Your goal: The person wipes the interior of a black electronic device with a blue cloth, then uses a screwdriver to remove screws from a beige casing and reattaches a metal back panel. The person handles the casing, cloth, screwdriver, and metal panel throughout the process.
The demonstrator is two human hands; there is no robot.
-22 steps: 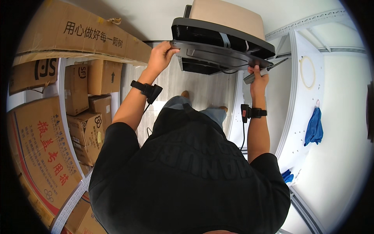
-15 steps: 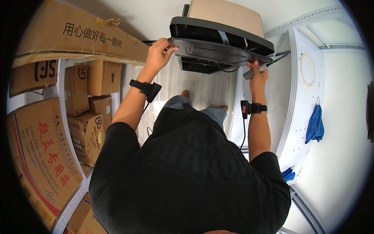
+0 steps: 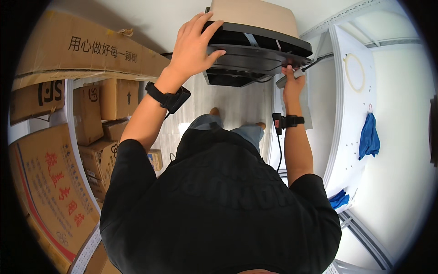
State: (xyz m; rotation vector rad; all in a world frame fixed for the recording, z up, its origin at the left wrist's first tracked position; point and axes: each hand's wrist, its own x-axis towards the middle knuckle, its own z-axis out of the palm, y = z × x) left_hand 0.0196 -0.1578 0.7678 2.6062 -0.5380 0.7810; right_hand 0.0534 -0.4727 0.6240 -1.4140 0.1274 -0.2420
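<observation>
A black appliance-like unit (image 3: 264,34) with a beige block (image 3: 253,14) on top stands before me at the far middle. A dark flat panel (image 3: 253,59) runs along its near side. My left hand (image 3: 194,43) lies against the unit's left end, fingers spread, with the thumb over the panel's left corner. By the panel's right corner, my right hand (image 3: 293,84) is closed around a slim grey handheld piece (image 3: 281,82). Its kind does not show clearly, and the fingers partly cover it.
Cardboard boxes (image 3: 121,98) fill the shelves at left, with a long carton (image 3: 96,50) above them. On the right, a white perforated board (image 3: 351,105) carries a pale hoop (image 3: 354,73) and a blue cloth (image 3: 369,137). Grey flooring (image 3: 196,98) shows below the unit.
My left hand has gone from pinching the panel's left corner to lying spread over the unit's left end. The right hand keeps its hold near the right corner; the view has shifted slightly.
</observation>
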